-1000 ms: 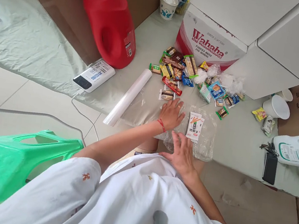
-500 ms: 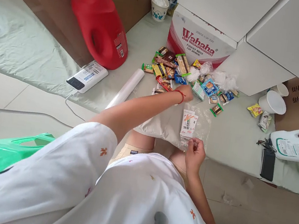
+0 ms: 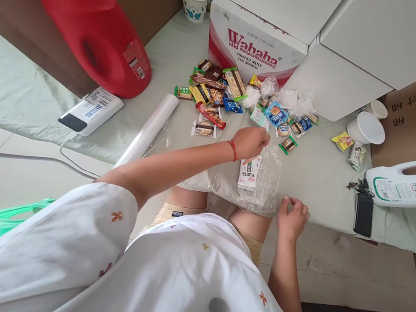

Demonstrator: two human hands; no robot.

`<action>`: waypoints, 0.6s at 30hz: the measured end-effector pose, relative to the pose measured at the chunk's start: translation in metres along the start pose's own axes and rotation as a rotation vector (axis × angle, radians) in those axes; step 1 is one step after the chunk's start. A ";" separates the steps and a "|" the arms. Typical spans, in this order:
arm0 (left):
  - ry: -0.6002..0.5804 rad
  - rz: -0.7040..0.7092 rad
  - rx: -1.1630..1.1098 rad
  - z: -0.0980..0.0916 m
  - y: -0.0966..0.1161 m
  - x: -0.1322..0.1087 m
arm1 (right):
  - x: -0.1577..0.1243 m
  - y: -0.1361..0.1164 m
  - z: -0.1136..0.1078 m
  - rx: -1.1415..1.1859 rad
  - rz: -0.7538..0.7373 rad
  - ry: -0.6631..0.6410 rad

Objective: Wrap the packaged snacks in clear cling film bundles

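My left hand (image 3: 251, 142), with a red string on the wrist, is over the upper edge of a clear plastic bag (image 3: 268, 186). Its fingers are pinched together, and whatever they hold is too small or hidden to name. White snack packets (image 3: 247, 176) lie on the bag just below this hand. Behind it a green-and-white packet (image 3: 259, 117) rests at the front of a pile of wrapped snacks (image 3: 216, 97). Off to the right of the bag, my right hand (image 3: 293, 218) hovers by the table's front edge, fingers loosely apart and holding nothing.
A clear film roll (image 3: 149, 129) lies left of my arm. Beyond stand a red jug (image 3: 97, 35), a white power bank (image 3: 92, 110) and a Wahaha box (image 3: 253, 48). Right are white cups (image 3: 366, 128), a white bottle (image 3: 410, 184) and a black phone (image 3: 364, 215).
My left hand has drawn back from the snack pile toward the bag. My right hand has left the bag's edge, moved right and opened. The view has shifted a little.
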State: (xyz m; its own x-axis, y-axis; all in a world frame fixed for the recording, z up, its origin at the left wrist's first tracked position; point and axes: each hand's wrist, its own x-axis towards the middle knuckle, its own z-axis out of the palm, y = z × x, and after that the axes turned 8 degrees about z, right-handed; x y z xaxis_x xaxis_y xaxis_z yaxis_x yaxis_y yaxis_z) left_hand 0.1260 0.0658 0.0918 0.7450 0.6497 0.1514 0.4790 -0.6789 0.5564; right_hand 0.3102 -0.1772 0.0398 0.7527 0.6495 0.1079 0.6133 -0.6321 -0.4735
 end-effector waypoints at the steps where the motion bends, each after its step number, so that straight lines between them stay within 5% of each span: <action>1: -0.036 0.047 0.062 0.006 0.001 -0.011 | 0.010 -0.002 0.005 -0.035 -0.014 -0.027; 6: -0.246 0.203 0.178 0.043 0.004 -0.051 | 0.043 -0.021 0.032 0.102 -0.001 -0.310; 12: -0.226 0.187 0.162 0.057 0.003 -0.052 | 0.048 -0.064 0.034 0.774 0.189 -0.552; 18: -0.131 0.092 -0.269 0.052 -0.014 -0.048 | 0.022 -0.113 0.052 0.667 -0.216 -0.601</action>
State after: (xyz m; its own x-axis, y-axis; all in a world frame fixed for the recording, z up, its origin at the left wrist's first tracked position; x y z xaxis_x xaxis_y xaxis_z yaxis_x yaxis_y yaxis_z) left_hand 0.1074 0.0263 0.0341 0.8414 0.5282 0.1143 0.2797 -0.6066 0.7441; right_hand 0.2448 -0.0699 0.0503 0.2727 0.9531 -0.1316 0.3208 -0.2190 -0.9215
